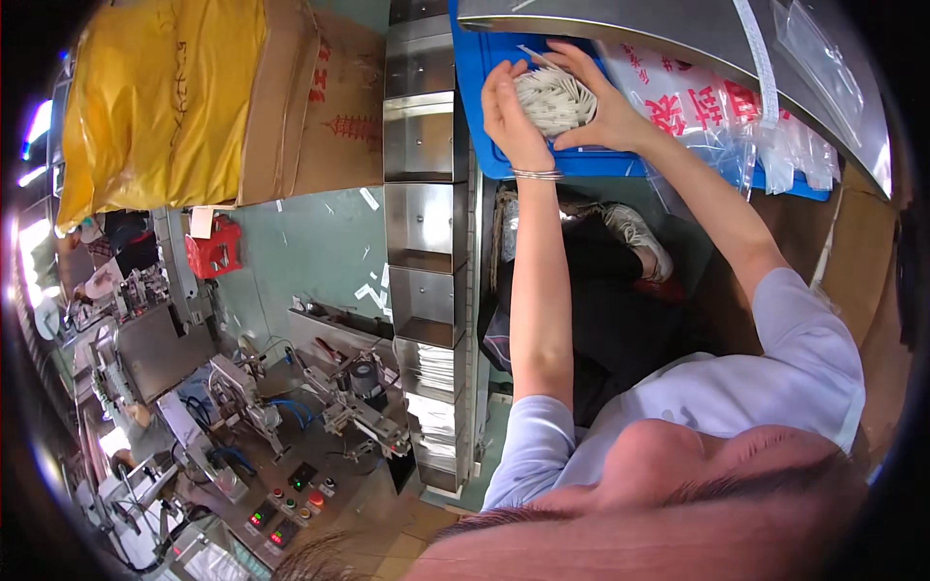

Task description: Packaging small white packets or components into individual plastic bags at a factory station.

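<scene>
Both my hands cup a round bundle of thin white paper-like strips (557, 102), whose ends face up. My left hand (513, 118), with thin bangles at the wrist, curves around its left side. My right hand (612, 108) wraps the right side, thumb below and fingers over the top. One strip sticks out at the bundle's upper left. Under the hands lies a blue tray (496, 153). Just right of my right hand, clear plastic bags with red print (668, 92) rest on the blue surface.
A metal ledge (620, 37) overhangs the bags. Left of the tray runs a column of metal compartments (422, 218), the nearer ones holding white stacks (434, 426). Farther left are a cardboard box (339, 107), a yellow sack (160, 107), a red stool (215, 250) and machinery (242, 397).
</scene>
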The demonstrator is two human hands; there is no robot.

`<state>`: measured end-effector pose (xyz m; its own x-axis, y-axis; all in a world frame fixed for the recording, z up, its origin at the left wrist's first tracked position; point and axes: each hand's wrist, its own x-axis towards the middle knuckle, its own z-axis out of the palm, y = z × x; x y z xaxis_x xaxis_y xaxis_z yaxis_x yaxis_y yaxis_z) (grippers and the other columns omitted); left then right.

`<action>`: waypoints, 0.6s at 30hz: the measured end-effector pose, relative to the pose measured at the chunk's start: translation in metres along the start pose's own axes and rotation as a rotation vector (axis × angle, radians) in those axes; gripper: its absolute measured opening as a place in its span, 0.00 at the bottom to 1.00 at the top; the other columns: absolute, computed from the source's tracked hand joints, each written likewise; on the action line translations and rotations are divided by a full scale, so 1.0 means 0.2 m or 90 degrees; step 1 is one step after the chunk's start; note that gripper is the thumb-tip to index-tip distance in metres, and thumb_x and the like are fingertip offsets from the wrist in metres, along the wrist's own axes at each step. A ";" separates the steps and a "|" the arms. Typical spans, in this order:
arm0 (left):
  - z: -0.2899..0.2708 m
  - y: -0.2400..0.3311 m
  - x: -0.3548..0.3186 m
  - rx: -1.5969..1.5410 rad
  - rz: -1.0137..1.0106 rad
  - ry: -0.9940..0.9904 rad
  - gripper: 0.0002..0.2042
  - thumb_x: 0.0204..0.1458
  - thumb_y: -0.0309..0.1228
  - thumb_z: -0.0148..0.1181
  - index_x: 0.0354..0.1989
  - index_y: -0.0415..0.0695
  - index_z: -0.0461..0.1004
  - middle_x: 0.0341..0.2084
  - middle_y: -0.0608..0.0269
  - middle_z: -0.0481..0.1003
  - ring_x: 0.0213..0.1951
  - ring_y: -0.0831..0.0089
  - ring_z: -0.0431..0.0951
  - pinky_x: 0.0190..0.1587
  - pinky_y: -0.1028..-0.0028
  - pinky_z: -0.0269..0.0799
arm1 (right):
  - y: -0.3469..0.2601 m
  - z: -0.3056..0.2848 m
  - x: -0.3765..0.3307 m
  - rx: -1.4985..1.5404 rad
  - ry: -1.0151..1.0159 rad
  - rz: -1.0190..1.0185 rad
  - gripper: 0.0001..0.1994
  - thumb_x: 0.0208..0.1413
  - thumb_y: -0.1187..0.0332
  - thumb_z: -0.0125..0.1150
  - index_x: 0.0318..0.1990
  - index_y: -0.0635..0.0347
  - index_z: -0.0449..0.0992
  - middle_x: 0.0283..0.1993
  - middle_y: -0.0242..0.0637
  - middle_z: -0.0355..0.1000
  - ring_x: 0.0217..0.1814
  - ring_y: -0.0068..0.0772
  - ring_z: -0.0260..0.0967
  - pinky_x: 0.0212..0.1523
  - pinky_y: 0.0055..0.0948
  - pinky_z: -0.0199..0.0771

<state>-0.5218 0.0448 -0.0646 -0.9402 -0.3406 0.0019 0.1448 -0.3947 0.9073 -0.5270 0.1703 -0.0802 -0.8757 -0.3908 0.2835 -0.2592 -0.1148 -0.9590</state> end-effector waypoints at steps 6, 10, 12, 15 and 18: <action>0.01 -0.04 0.02 0.016 0.012 -0.039 0.17 0.58 0.36 0.44 0.50 0.35 0.64 0.40 0.53 0.73 0.38 0.71 0.72 0.43 0.76 0.68 | 0.00 -0.03 0.00 0.053 0.008 0.007 0.49 0.28 0.71 0.74 0.62 0.56 0.50 0.59 0.38 0.54 0.62 0.35 0.52 0.62 0.30 0.50; 0.02 -0.05 0.04 -0.082 -0.045 0.010 0.15 0.56 0.35 0.48 0.45 0.35 0.68 0.38 0.53 0.74 0.38 0.71 0.73 0.43 0.75 0.68 | 0.04 -0.02 0.00 -0.073 -0.025 -0.036 0.46 0.27 0.70 0.75 0.59 0.57 0.55 0.56 0.39 0.57 0.61 0.35 0.53 0.60 0.31 0.52; 0.01 -0.03 0.03 -0.059 -0.064 -0.027 0.13 0.55 0.34 0.50 0.40 0.35 0.70 0.37 0.54 0.74 0.37 0.72 0.73 0.43 0.76 0.68 | 0.04 -0.03 0.00 -0.096 -0.029 -0.043 0.45 0.27 0.69 0.75 0.59 0.56 0.55 0.56 0.39 0.56 0.61 0.35 0.53 0.61 0.31 0.52; 0.00 -0.05 0.02 -0.028 -0.053 -0.037 0.12 0.54 0.34 0.52 0.35 0.35 0.72 0.35 0.55 0.75 0.36 0.73 0.73 0.42 0.76 0.68 | 0.03 -0.02 0.00 -0.142 -0.040 -0.060 0.44 0.28 0.66 0.75 0.58 0.56 0.55 0.57 0.38 0.55 0.62 0.36 0.53 0.61 0.31 0.51; 0.00 -0.07 0.02 0.009 -0.006 -0.019 0.12 0.54 0.34 0.53 0.30 0.35 0.73 0.34 0.55 0.75 0.35 0.73 0.73 0.42 0.76 0.68 | 0.03 -0.01 0.00 -0.231 -0.003 -0.089 0.47 0.28 0.66 0.75 0.60 0.55 0.53 0.58 0.39 0.55 0.62 0.36 0.53 0.61 0.31 0.52</action>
<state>-0.5270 0.0495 -0.0765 -0.9503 -0.3113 0.0064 0.1324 -0.3854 0.9132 -0.5293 0.1716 -0.0869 -0.8201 -0.3985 0.4107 -0.5039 0.1629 -0.8483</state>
